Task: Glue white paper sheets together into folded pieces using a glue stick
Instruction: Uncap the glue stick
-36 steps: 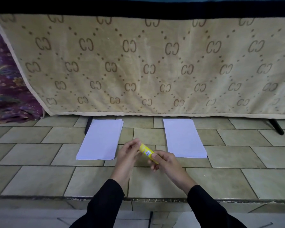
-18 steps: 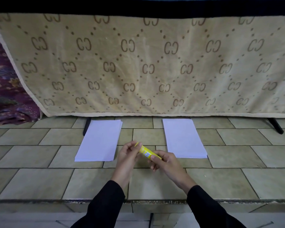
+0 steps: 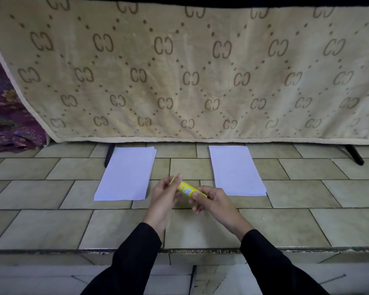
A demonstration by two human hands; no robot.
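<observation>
Left of the glue stick (image 3: 186, 189), a stack of white paper (image 3: 126, 173) lay flat on the tiles (image 3: 51, 226), apart from it. The left hand (image 3: 162, 194) pinched the stick's upper-left end (probably the cap, though the fingers hid it). The stick slanted from upper left to lower right, held between both hands. The right hand (image 3: 215, 203) was curled round its lower-right end. Right of the stick lay a second paper stack (image 3: 237, 171), about as near. Uncapping looked like the coming move.

A: What's around the work area?
B: I see a beige patterned blanket (image 3: 179, 71) hanging to the tiled floor (image 3: 51, 226), with purple floral cloth (image 3: 6, 124) at its left.
A: Underneath?
B: Two dark legs (image 3: 354, 155), perhaps a stand's.
</observation>
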